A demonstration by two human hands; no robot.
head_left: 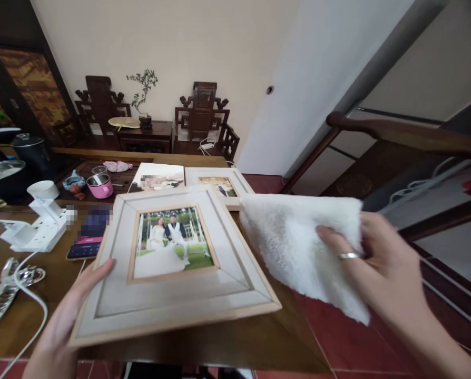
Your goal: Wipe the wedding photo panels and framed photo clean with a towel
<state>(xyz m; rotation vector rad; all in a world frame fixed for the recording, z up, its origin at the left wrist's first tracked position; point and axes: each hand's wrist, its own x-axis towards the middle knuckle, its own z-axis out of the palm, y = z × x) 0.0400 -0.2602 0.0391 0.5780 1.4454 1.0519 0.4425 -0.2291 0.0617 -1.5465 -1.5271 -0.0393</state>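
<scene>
My left hand (73, 310) grips a wide white picture frame (172, 301) by its left edge, thumb on the front border and the other fingers hidden behind. The frame is tilted up above the wooden table, and a photo (171, 241) of two people seated on a swing shows inside it. To the right, apart from the frame, my right hand (381, 263) pinches a fluffy white cloth (298, 237) that hangs down from the fingers. A ring is on that hand. Behind the held frame lie a second framed photo (219, 185) and a white photo panel (158, 176).
On the table's left are a power strip (41, 226) with cords, a phone (88, 231), a clear hair claw clip (10, 292), a pink cup (100, 186) and a dark kettle (28, 152). A wooden chair (397, 131) stands close on the right.
</scene>
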